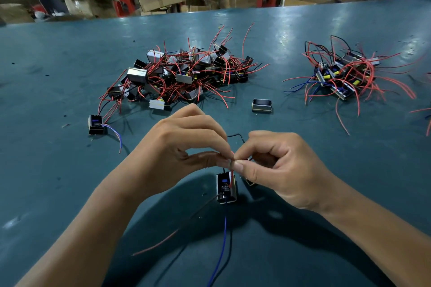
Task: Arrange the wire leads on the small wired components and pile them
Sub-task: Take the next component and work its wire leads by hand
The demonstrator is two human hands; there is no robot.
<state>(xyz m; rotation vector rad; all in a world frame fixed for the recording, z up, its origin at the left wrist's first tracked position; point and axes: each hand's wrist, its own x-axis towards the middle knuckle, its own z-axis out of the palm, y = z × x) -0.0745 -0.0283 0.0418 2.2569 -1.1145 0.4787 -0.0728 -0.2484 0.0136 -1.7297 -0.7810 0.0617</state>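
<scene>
My left hand (186, 144) and right hand (275, 168) meet fingertip to fingertip, both pinching the red lead (232, 176) that rises from the small wired component (226, 187) hanging just under them, above the green table (58, 65). Its blue lead (221, 247) and a black lead (200, 209) trail loose toward me, and another red one lies slack to the left. The risk, as I judge it, is pulling too hard: the whole part seems to hang from this one thin wire, so a tug could strain it at its root or let it slip from my fingers and drop. The trailing leads could also snag on my wrists. When I carry it to the sorted pile (342, 74) at the right, its wires may hook those already there, or I might stray to the tangled heap (186, 72) ahead instead.
</scene>
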